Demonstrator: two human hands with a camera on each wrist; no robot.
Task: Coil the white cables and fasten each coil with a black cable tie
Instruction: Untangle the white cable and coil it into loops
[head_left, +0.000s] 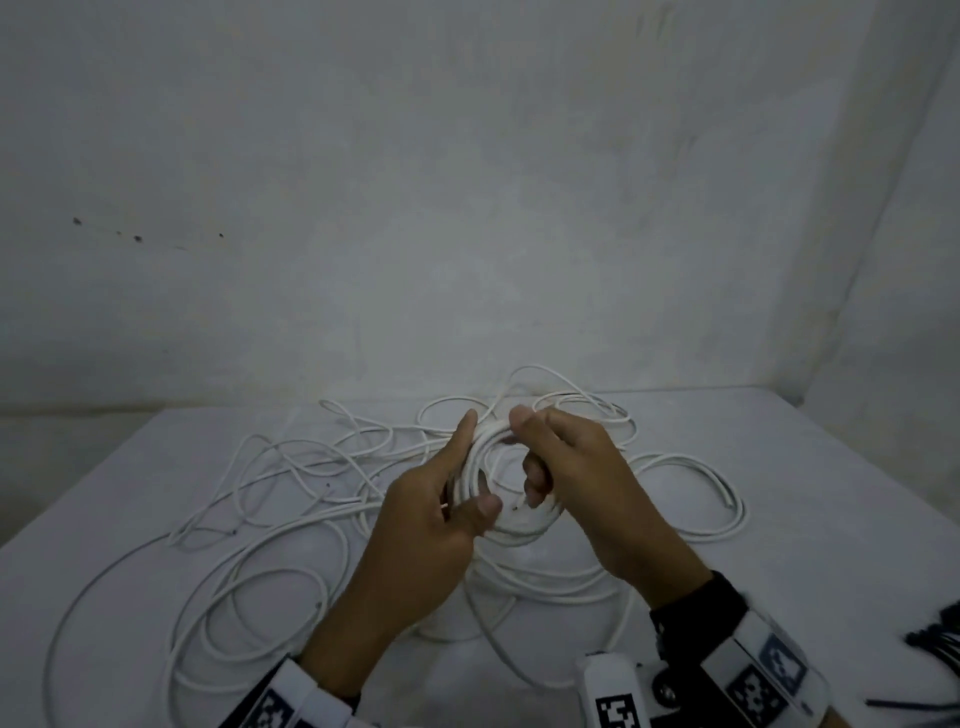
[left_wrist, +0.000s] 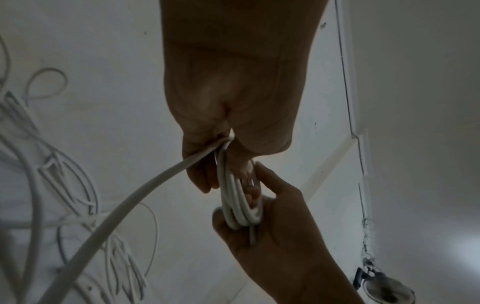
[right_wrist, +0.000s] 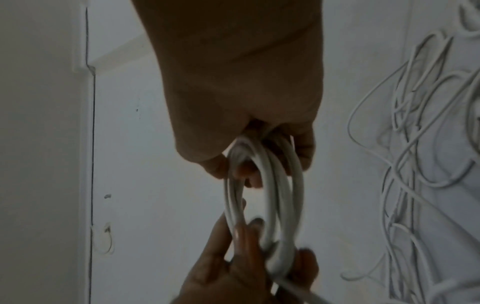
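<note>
No readable writing shows, only black-and-white square markers on the wrist bands (head_left: 769, 675). Above the white tabletop (head_left: 779, 467), the left hand (head_left: 441, 525) and right hand (head_left: 576, 467) both grasp a small round coil of white cable (head_left: 524, 525). Loose white cables (head_left: 291, 467) sprawl left of the coil; a bundle of black cable ties (head_left: 935, 639) lies far right.

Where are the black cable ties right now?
Head view, far right edge: black cable ties lie on the table just beyond the right hand's wrist.
</note>
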